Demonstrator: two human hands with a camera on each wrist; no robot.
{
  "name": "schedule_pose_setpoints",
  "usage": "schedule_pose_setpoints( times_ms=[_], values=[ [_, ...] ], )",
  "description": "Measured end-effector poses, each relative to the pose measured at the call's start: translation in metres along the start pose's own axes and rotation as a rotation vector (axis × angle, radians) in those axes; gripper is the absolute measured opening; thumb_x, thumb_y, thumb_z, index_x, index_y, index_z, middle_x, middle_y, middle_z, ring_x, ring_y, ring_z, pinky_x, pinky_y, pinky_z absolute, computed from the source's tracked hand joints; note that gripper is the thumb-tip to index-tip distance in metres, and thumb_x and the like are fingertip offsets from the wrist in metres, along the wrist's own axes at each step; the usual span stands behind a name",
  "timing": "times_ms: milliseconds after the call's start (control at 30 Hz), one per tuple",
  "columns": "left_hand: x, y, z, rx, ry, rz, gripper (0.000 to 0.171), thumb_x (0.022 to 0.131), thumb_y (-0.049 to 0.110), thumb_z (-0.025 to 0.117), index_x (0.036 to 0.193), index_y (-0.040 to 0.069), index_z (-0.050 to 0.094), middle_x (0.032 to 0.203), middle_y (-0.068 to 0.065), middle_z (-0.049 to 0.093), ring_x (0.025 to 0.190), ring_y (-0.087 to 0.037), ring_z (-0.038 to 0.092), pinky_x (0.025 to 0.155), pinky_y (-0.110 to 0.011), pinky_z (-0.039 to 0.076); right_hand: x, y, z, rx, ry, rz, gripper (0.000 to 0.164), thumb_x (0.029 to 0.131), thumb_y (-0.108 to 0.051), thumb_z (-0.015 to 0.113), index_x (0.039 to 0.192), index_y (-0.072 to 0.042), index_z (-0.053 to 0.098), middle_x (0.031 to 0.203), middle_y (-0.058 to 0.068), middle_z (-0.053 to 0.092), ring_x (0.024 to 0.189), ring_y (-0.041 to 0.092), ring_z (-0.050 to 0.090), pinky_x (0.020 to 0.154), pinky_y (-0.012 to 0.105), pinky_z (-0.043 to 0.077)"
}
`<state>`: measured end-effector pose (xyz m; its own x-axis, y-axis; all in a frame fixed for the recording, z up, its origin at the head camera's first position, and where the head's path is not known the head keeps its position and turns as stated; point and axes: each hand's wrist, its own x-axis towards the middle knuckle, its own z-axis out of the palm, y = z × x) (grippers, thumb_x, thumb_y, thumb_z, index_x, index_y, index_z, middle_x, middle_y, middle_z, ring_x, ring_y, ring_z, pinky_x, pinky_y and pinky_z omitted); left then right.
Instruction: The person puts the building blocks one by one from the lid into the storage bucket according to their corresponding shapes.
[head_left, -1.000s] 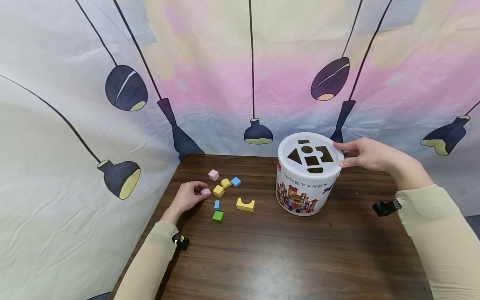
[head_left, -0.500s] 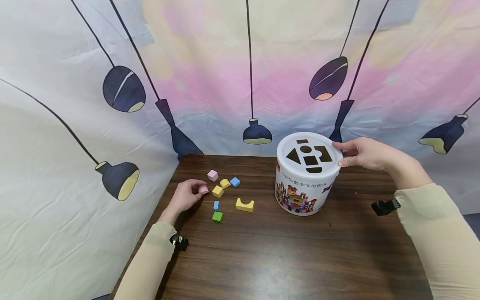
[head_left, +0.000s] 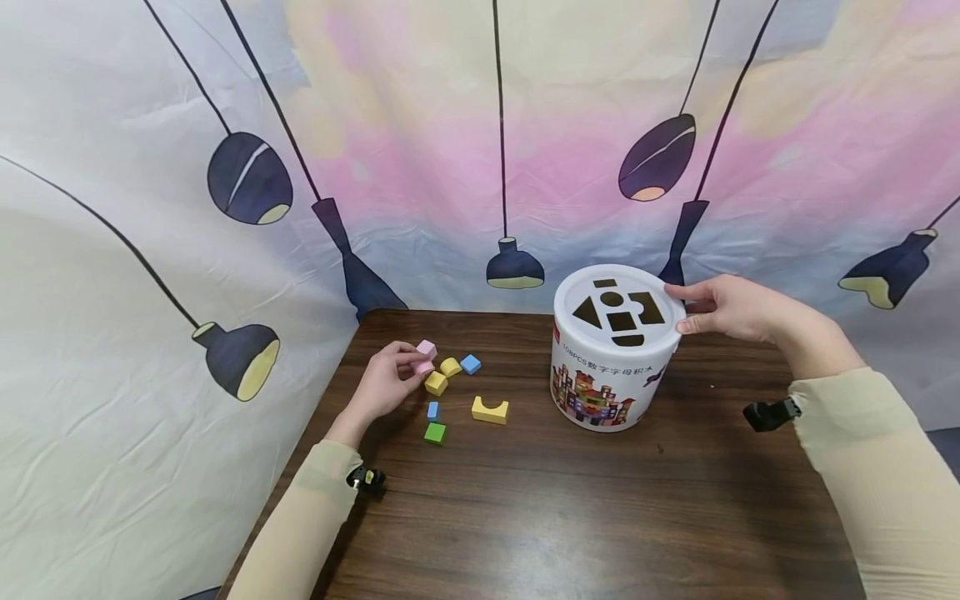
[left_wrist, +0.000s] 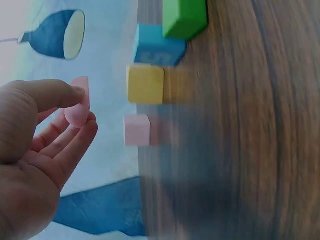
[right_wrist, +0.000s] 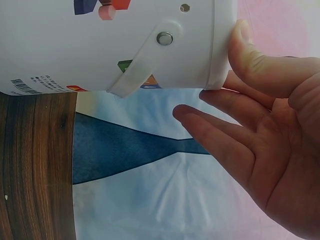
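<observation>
The left hand is pinching a smooth, rounded pink block. At that block's four o'clock, a notched yellow block is lying on the wood-grained table. At two o'clock from there, a cylindrical white tub is standing; the right hand is gripping its lid at three o'clock.

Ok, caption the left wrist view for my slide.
Left hand pinches a pink rounded block near a pink cube, yellow block, blue block and green block on a wood-grain table.

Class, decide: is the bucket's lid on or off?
On: the lid covers the top of the bucket, its shaped holes facing up.
</observation>
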<state>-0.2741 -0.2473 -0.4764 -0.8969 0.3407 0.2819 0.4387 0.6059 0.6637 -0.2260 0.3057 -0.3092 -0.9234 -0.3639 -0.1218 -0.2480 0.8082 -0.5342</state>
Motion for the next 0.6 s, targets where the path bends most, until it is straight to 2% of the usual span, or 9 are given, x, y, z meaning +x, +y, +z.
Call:
schedule_pose_setpoints(
  times_ms=[100,300,433,600],
  values=[
    [0.001,0.008,0.003,-0.035,-0.02,0.008,0.035,0.093,-0.006,0.079,0.128,-0.008,0.074,0.129,-0.021,0.065,0.115,-0.035,0.071,0.098,-0.044,0.06,0.0,0.0,0.0,-0.009,0.002,0.002,0.073,0.099,-0.022,0.08,0.158,0.002,0.045,0.147,0.032,0.057,0.145,0.056,0.041,0.113,0.072,0.038],
    [0.004,0.016,0.009,-0.043,-0.029,0.017,0.04,0.093,-0.006,0.077,0.133,-0.005,0.072,0.135,-0.021,0.068,0.118,-0.035,0.071,0.097,-0.042,0.061,0.001,0.001,0.001,-0.011,0.003,0.006,0.074,0.099,-0.025,0.08,0.159,0.001,0.044,0.145,0.031,0.059,0.144,0.055,0.042,0.113,0.072,0.038],
    [0.006,0.021,0.013,-0.07,-0.039,0.013,0.045,0.092,-0.007,0.078,0.137,-0.004,0.071,0.135,-0.02,0.067,0.12,-0.034,0.07,0.097,-0.041,0.061,0.001,0.001,0.001,-0.017,0.007,0.005,0.074,0.099,-0.024,0.08,0.159,0.001,0.044,0.144,0.03,0.061,0.144,0.055,0.043,0.112,0.072,0.039],
    [0.006,0.028,0.018,-0.112,-0.064,0.014,0.041,0.093,-0.007,0.078,0.133,-0.004,0.073,0.129,-0.017,0.068,0.119,-0.032,0.07,0.101,-0.044,0.058,0.0,0.001,0.001,-0.012,0.006,0.01,0.074,0.099,-0.024,0.08,0.159,0.001,0.044,0.145,0.031,0.059,0.144,0.055,0.042,0.112,0.072,0.039]
  ],
)
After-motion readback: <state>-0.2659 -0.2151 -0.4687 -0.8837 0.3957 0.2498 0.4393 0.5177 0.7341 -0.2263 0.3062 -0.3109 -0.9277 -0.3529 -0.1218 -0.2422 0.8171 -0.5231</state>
